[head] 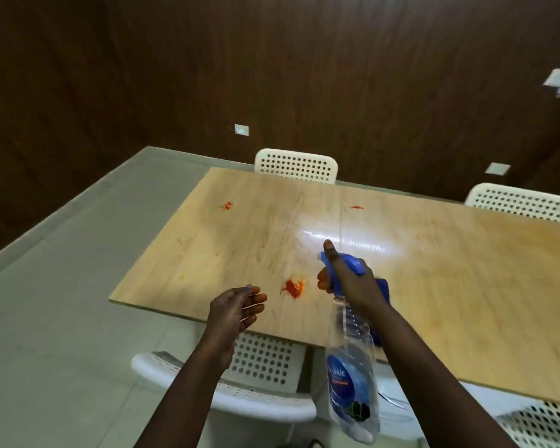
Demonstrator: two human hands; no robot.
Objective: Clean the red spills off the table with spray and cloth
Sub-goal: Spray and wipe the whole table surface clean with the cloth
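My right hand [346,279] grips the blue trigger head of a clear spray bottle [353,367], held above the table's near edge with the nozzle aimed away from me. A blue cloth [381,287] shows just behind that hand, mostly hidden. My left hand [236,307] hovers empty near the table's front edge, fingers loosely bent. On the light wooden table [450,286] a large red spill [292,287] lies between my hands. A smaller red spill [226,205] sits far left. Another small red spill [356,207] lies at the far middle.
White perforated chairs stand around the table: one [296,164] at the far side, one [521,203] far right, one [240,376] tucked under the near edge below my arms, one [543,425] at the bottom right. Grey floor [62,286] lies to the left.
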